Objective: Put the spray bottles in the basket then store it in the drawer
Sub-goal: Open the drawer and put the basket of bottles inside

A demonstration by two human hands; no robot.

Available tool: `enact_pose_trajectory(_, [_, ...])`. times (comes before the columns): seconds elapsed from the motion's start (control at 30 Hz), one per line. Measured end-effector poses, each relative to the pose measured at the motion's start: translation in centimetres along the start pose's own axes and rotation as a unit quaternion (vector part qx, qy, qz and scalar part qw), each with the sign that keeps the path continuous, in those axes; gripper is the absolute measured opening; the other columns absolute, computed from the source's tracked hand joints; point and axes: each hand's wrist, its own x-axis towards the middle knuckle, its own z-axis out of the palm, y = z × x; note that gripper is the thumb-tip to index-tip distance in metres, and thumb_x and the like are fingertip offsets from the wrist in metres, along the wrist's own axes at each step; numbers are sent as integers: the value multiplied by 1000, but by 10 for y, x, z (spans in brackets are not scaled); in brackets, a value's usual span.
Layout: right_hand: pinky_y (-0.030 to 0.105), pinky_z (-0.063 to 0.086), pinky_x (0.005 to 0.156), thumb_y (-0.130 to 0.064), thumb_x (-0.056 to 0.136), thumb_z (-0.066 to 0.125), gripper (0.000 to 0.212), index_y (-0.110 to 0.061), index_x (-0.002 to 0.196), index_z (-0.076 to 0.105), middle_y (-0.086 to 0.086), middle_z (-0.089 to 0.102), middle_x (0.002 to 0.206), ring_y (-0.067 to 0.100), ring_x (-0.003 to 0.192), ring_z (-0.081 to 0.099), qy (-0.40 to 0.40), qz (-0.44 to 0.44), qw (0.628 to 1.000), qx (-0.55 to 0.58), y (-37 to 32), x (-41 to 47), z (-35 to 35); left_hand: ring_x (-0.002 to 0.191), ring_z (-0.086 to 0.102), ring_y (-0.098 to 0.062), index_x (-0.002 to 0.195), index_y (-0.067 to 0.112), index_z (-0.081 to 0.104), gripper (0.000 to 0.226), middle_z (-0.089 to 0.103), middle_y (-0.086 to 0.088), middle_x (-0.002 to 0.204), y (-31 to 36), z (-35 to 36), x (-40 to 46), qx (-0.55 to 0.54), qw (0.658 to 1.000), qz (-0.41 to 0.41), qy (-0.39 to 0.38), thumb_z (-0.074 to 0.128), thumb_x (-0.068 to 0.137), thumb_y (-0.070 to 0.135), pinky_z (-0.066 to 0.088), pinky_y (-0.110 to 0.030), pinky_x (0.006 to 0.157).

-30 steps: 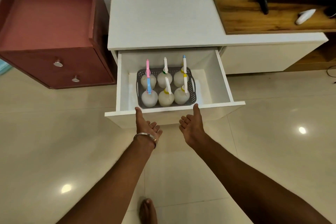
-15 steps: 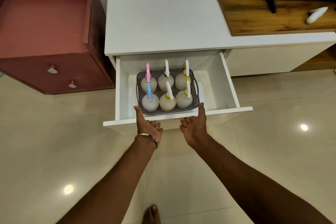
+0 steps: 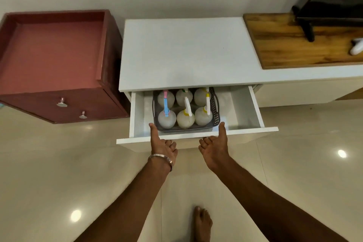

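Observation:
A grey perforated basket [image 3: 215,116] sits inside the white drawer [image 3: 247,129], which stands partly open under the white cabinet top. Several round translucent spray bottles [image 3: 185,119] with pink, blue, white and yellow nozzles stand upright in the basket; the back row is half hidden under the cabinet top. My left hand [image 3: 162,144] and my right hand [image 3: 215,146] press against the drawer's front panel, thumbs hooked over its top edge, fingers curled below. Neither hand holds a bottle.
A dark red cabinet [image 3: 59,61] with two metal knobs stands at the left. A wooden board [image 3: 290,45] with a black object and a white item lies on the counter at the right. My bare foot [image 3: 202,224] rests on the glossy tiled floor.
The drawer has slid inward under the cabinet top, now covering the back row of bottles. Both hands moved forward with the front panel, thumbs settling over its edge.

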Motion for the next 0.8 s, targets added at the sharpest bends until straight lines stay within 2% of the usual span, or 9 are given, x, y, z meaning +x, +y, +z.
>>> enact_pose_trajectory(0.1, [43,22,121,-73,88,41,102,-2,155,10,17,24,161,32,145,32,-4,13,1000,-23,-19,9,13,68,34,-20,149,9,22,110,27,-4,73,17,14,10,11,1000,4,-1,42,72,84,34,-32,74])
enact_pose_trajectory(0.2, [44,22,121,-73,88,42,102,-3,155,9,20,20,161,34,145,29,-10,22,999,-40,-35,19,29,63,30,-19,152,13,14,112,26,-4,71,32,29,22,-7,1000,12,7,42,72,85,33,-36,102])
enact_pose_trajectory(0.23, [44,21,122,-73,88,42,101,-3,155,11,22,17,160,37,146,22,-10,23,999,-43,-40,23,35,63,31,-19,152,13,16,111,26,-4,70,37,34,26,-8,1000,18,12,42,72,84,34,-36,103])
enact_pose_trajectory(0.3, [45,20,122,-73,88,42,99,-2,153,17,24,9,158,38,146,11,-8,21,999,-41,-48,29,46,63,33,-18,145,16,31,102,27,-3,70,47,45,31,2,1000,16,11,42,71,85,38,-32,76])
enact_pose_trajectory(0.37, [46,17,122,-73,89,42,98,1,151,23,23,6,156,37,145,10,-2,18,999,-39,-55,36,55,62,32,-17,118,21,44,82,27,-3,70,57,55,33,7,1000,15,8,43,69,87,26,-31,59])
enact_pose_trajectory(0.5, [46,17,122,-73,89,41,101,4,150,19,23,7,155,38,145,11,2,13,999,-41,-68,53,74,65,34,-17,125,18,44,85,31,-3,70,76,69,48,15,1000,26,8,41,72,85,26,-31,59])
enact_pose_trajectory(0.6, [45,18,121,-73,89,41,100,4,150,19,24,8,155,38,145,11,-1,5,1000,-30,-77,66,85,64,33,-16,89,16,47,71,35,-3,72,88,80,58,19,1000,24,-2,40,73,85,27,-30,59])
enact_pose_trajectory(0.73, [43,20,122,-73,90,37,97,-3,154,18,15,31,158,31,145,32,-5,6,999,-35,-88,79,104,74,39,-19,134,19,42,89,41,-3,77,105,96,73,36,999,33,-5,38,74,85,34,-31,71])
enact_pose_trajectory(0.8, [42,19,122,-73,90,37,96,-6,155,16,12,29,160,28,145,32,-6,6,999,-32,-93,86,112,95,51,-19,137,14,38,94,54,-7,102,111,104,81,27,999,32,-10,37,74,85,37,-34,91])
